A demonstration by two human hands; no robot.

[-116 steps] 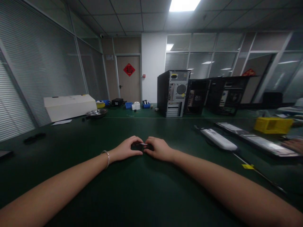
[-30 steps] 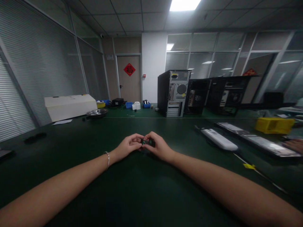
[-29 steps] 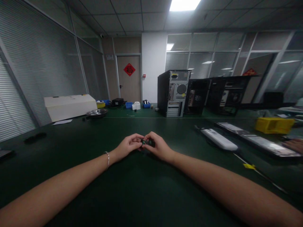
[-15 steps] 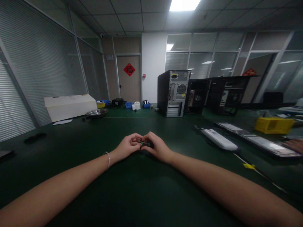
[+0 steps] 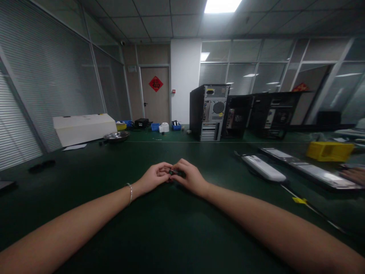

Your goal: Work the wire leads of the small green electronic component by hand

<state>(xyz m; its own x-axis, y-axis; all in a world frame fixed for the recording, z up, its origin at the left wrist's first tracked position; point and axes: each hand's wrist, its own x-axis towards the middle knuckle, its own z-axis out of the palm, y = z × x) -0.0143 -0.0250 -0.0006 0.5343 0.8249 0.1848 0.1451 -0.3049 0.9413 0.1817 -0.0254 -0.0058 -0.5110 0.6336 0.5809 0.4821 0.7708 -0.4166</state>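
Observation:
My left hand (image 5: 156, 174) and my right hand (image 5: 189, 176) meet at the middle of the dark green table (image 5: 159, 232). Between their fingertips is a small dark piece with green on it (image 5: 172, 172), perhaps a little circuit board; its exact kind is too small to make out. The left fingers are curled and pinch its left side. From the right, the thumb and fingers of my right hand close on it, and the fingers hide much of it. A silver bracelet (image 5: 129, 193) circles my left wrist.
Computer cases (image 5: 209, 112) stand at the back right. To the right lie a white power strip (image 5: 264, 167), long panel-like devices (image 5: 310, 169) and a yellow bin (image 5: 330, 151). Another person's hand (image 5: 353, 174) shows at the right edge. A metal bowl (image 5: 116, 137) and white box (image 5: 84, 129) sit back left.
My right fingers have shifted slightly around the small green piece, which has turned a little and shows less green. Both arms stay in almost the same place.

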